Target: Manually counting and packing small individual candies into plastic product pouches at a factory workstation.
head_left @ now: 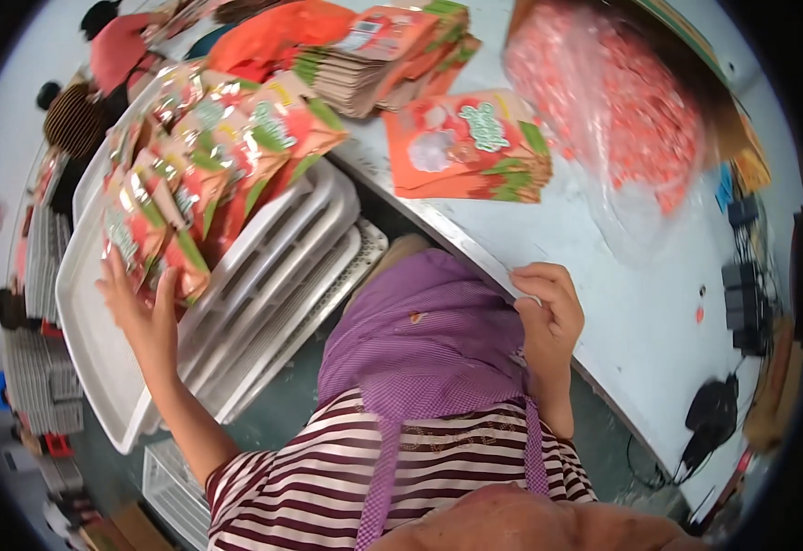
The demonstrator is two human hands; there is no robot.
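Observation:
My left hand (140, 303) is at the near end of a heap of glossy red, peach and green pouches (227, 165), with its thumb and fingers spread around the lowest pouches. The heap lies in the top one of several stacked white plastic trays (89, 340). Loosely curled, my right hand (551, 312) hovers by the table's near edge, a gap between thumb and fingertips and nothing visible in it. Beyond it, a fanned stack of flat pouches (461, 138) in the same colours lies on the pale table (475, 225).
More bundled pouches (356, 64) and an orange bag (273, 37) are at the back. A clear plastic bag of small red-and-white pieces (622, 110) sits in a cardboard box. Black adapters and cables (743, 294) line the right side. Other people (121, 50) work at far left.

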